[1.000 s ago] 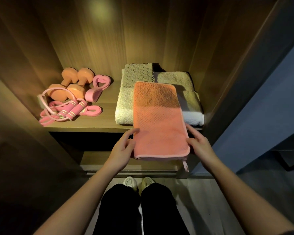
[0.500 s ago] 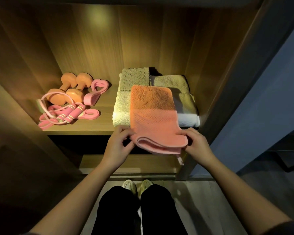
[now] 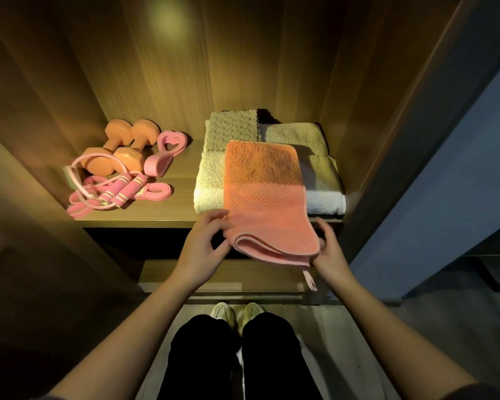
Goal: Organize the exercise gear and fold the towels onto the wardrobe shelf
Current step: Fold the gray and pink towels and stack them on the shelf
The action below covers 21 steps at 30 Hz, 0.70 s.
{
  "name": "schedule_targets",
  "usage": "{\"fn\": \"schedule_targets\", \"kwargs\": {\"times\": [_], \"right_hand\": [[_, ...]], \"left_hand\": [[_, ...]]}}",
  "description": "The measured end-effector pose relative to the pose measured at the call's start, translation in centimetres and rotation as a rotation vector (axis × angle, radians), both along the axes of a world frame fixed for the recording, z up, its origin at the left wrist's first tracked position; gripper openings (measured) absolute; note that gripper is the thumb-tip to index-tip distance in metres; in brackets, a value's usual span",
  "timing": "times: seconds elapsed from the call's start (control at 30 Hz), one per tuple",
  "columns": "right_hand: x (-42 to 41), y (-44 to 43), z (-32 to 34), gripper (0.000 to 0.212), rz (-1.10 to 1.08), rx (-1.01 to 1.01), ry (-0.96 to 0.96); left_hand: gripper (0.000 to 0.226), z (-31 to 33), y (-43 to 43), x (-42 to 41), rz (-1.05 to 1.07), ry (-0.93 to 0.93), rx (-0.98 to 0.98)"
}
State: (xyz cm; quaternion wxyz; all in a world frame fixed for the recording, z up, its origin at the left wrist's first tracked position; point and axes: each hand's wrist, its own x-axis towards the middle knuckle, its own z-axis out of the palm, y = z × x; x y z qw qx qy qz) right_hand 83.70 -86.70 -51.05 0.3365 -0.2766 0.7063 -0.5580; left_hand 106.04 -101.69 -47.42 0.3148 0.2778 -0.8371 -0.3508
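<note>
Pinching the near left edge of the folded orange towel (image 3: pixel 264 192) between thumb and curled fingers of the left hand (image 3: pixel 201 246). Grasping the near right corner with the right hand (image 3: pixel 329 249), fingers wrapped behind the cloth. Far half of the towel laid over a stack of beige towels (image 3: pixel 211 180) on the right side of the wardrobe shelf (image 3: pixel 156 219); near half hanging past the shelf's front edge, doubled under in a soft roll, with a small hanging loop (image 3: pixel 311 281) dangling below the right corner. On the left of the same shelf, well apart from the stack: two orange dumbbells (image 3: pixel 119 151) side by side, a pink heart-shaped grip ring (image 3: pixel 166 153) just beside them, a pink jump rope (image 3: pixel 113 194) coiled in front, a flat pink band (image 3: pixel 156 193) touching its handles. Below, a lower shelf (image 3: pixel 214 274), black trousers (image 3: pixel 228 356) and pale shoes (image 3: pixel 234 311)
</note>
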Motion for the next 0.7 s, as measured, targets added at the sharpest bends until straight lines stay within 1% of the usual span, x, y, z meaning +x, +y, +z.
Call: {"fn": "schedule_targets", "kwargs": {"times": [0.03, 0.07, 0.1, 0.13, 0.17, 0.2, 0.23, 0.27, 0.33, 0.4, 0.47, 0.53, 0.6, 0.67, 0.7], "right_hand": [[0.0, -0.2, -0.1, 0.046, -0.010, -0.017, -0.261], [0.0, -0.3, -0.2, 0.038, -0.026, -0.046, -0.534], [0.1, -0.2, -0.1, 0.037, -0.039, -0.065, -0.753], [0.1, 0.0, 0.1, 0.040, -0.040, -0.058, -0.876], [0.0, 0.1, 0.3, 0.044, -0.025, -0.034, -0.900], [-0.1, 0.1, 0.6, 0.045, -0.004, -0.003, -0.875], [-0.1, 0.1, 0.8, 0.042, 0.015, 0.034, -0.820], [-0.1, 0.2, 1.1, 0.037, 0.016, 0.078, -0.753], [-0.1, 0.4, 1.4, 0.033, 0.005, 0.165, -0.592], [0.0, 0.9, 1.4, 0.036, 0.006, 0.225, -0.407], [0.2, 1.6, 1.7, 0.042, 0.009, 0.224, -0.285], [0.4, 2.1, 2.1, 0.047, 0.010, 0.145, -0.249], [0.6, 2.6, 2.4, 0.052, 0.029, 0.064, -0.241], [0.7, 3.1, 2.7, 0.042, 0.056, 0.007, -0.204], [0.6, 3.4, 2.9, 0.035, 0.067, -0.007, -0.188]], "left_hand": [[0.021, -0.4, 0.2, 0.1, 0.018, 0.003, 0.071], [0.030, -0.8, 0.5, 0.0, 0.046, 0.027, 0.218], [0.040, -1.2, 0.9, -0.2, 0.082, 0.084, 0.447], [0.047, -1.4, 1.3, -0.6, 0.133, 0.162, 0.741], [0.048, -1.5, 1.7, -1.0, 0.177, 0.223, 1.045], [0.044, -1.6, 1.9, -1.3, 0.207, 0.263, 1.271], [0.041, -1.6, 2.1, -1.6, 0.213, 0.255, 1.369], [0.039, -1.7, 2.3, -1.7, 0.204, 0.218, 1.377], [0.038, -1.8, 2.5, -1.9, 0.189, 0.109, 1.204], [0.043, -1.9, 2.6, -1.8, 0.217, 0.048, 1.069], [0.046, -1.5, 2.7, -1.5, 0.234, 0.057, 1.043], [0.048, -1.3, 2.8, -0.9, 0.211, 0.080, 1.001], [0.050, -1.2, 3.2, -0.1, 0.167, 0.090, 0.881], [0.045, -1.0, 3.5, 0.4, 0.107, 0.104, 0.778], [0.038, -0.8, 3.5, 0.6, 0.077, 0.099, 0.734]]}}
